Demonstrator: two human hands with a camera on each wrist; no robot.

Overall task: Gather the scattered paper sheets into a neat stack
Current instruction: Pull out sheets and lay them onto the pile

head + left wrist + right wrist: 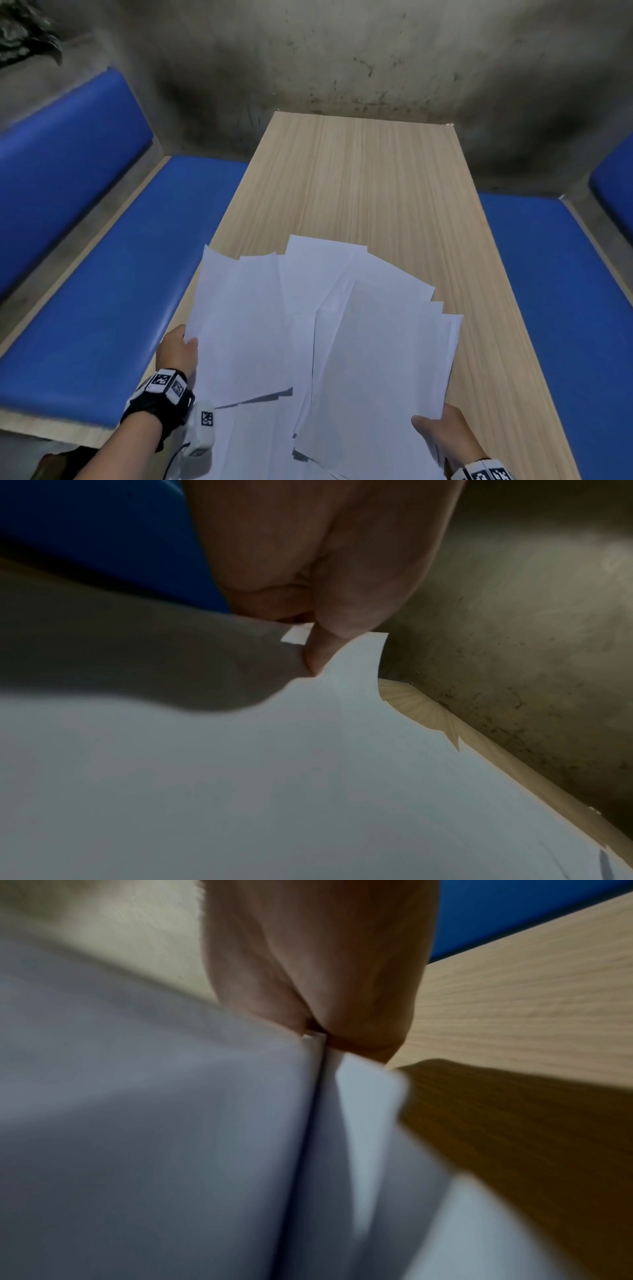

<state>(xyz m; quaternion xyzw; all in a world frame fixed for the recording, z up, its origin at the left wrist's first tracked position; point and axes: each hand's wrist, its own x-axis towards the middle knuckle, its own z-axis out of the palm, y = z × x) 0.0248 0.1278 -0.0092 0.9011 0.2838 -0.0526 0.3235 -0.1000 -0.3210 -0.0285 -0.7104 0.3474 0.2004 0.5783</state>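
Note:
Several white paper sheets (308, 342) lie fanned and overlapping over the near end of a light wooden table (359, 178). My left hand (180, 349) pinches the left edge of the sheets (308, 777), thumb on top, with the left batch lifted off the table. At the lower right corner of the pile my right hand (442, 435) grips a batch of sheets (171, 1123) between thumb and fingers. The paper hides the fingers underneath in every view.
Blue padded benches (113, 301) run along both sides of the table, the right one (555, 308) close to its edge. A stained grey wall (342, 61) rises behind the table's far end. A plant (24, 31) shows at the top left.

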